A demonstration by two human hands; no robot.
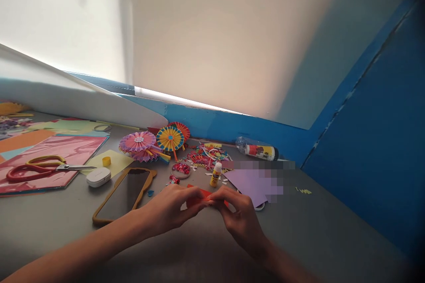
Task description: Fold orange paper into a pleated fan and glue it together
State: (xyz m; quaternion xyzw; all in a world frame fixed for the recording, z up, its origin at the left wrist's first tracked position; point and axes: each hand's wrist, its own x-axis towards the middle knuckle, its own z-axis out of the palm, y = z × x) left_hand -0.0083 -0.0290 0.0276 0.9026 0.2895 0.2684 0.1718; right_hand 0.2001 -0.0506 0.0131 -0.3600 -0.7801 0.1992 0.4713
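Note:
A piece of red paper [192, 202] is pinched between both hands above the grey table. My left hand [177, 205] has its thumb and fingers closed on the paper's left part. On the right part, my right hand [237, 214] grips the same paper, its fingertips close to those of the left. Just behind the paper stands an upright yellow glue stick [215, 175] with a white top. A phone [124, 194] in a brown case lies to the left of my left hand. Purple paper [250, 185] rests beyond my right hand, on top of something white-edged.
Scissors [49, 167] lie on pink sheets [73, 159] at the left, near a white case [98, 177] and yellow cap [106, 161]. Pleated paper fans [170, 138], colourful scraps [209, 157] and a bottle [260, 151] line the blue wall [212, 124].

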